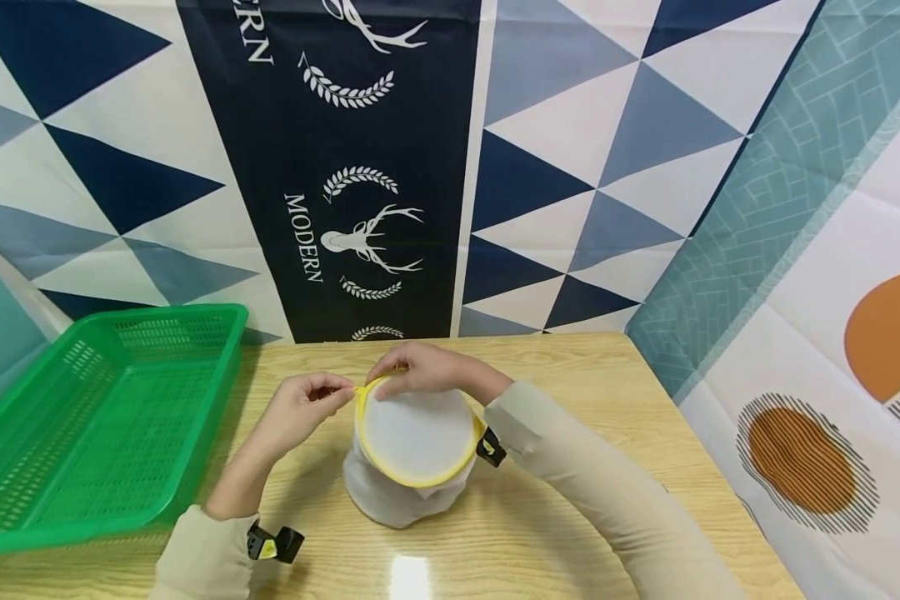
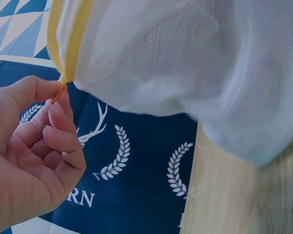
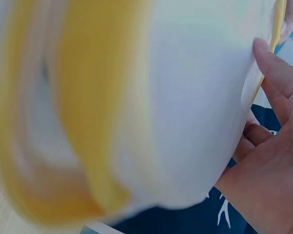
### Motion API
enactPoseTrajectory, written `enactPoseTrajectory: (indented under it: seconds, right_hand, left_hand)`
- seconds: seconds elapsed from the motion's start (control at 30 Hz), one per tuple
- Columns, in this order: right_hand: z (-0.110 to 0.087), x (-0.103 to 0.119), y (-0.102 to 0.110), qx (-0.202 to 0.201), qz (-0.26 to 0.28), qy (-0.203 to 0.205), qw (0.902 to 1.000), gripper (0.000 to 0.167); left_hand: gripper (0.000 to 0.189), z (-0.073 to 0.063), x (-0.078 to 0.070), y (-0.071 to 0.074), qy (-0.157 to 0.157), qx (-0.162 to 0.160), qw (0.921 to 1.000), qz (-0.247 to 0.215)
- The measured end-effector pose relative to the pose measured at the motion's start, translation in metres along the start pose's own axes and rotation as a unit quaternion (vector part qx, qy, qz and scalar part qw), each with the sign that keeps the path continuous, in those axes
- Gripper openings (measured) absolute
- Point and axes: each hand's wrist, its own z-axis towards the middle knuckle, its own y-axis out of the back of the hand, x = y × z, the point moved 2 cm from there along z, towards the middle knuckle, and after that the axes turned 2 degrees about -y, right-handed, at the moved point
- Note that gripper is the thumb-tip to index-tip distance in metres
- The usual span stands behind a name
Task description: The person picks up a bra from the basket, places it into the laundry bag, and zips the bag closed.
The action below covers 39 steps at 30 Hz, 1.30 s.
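A white mesh laundry bag point(image 1: 418, 437) with a round top and yellow edging stands on the table, its lower side slumped and creased. At the left of its rim, my left hand point(image 1: 303, 408) pinches a small yellow tab point(image 2: 63, 80) between thumb and forefinger, where two yellow bands meet. Across the far side of the top, my right hand point(image 1: 423, 369) holds the edge, thumb on the white fabric and fingers behind it. In the right wrist view, a yellow handle or band point(image 3: 95, 97) blurs close to the camera, and the right hand point(image 3: 271, 141) grips the rim.
A green perforated plastic basket point(image 1: 120, 433) sits at the left of the wooden table point(image 1: 562, 467). Patterned cloth point(image 1: 540, 167) hangs behind the table, and more cloth point(image 1: 802, 358) lines the right side.
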Motion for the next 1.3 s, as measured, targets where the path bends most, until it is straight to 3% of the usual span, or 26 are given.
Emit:
enactPoseTrajectory:
  seconds: [0.13, 0.47, 0.77, 1.3]
  right_hand:
    - [0.0, -0.002, 0.003, -0.003, -0.005, 0.017, 0.9998, 0.027]
    - [-0.004, -0.006, 0.006, -0.009, 0.024, 0.008, 0.9996, 0.023]
    - [-0.008, -0.01, 0.01, -0.025, 0.047, -0.042, 0.9977, 0.023]
    - [-0.015, -0.008, 0.012, -0.033, 0.085, -0.063, 0.9938, 0.025]
  left_hand:
    - [0.025, 0.003, -0.004, -0.002, 0.01, -0.01, 0.9998, -0.011]
    - [0.025, 0.008, -0.007, -0.002, 0.012, -0.02, 0.9997, -0.001]
    - [0.023, 0.008, -0.007, 0.004, -0.004, -0.028, 0.9993, 0.023]
    - [0.022, 0.006, -0.015, 0.009, -0.011, -0.025, 0.9987, 0.044]
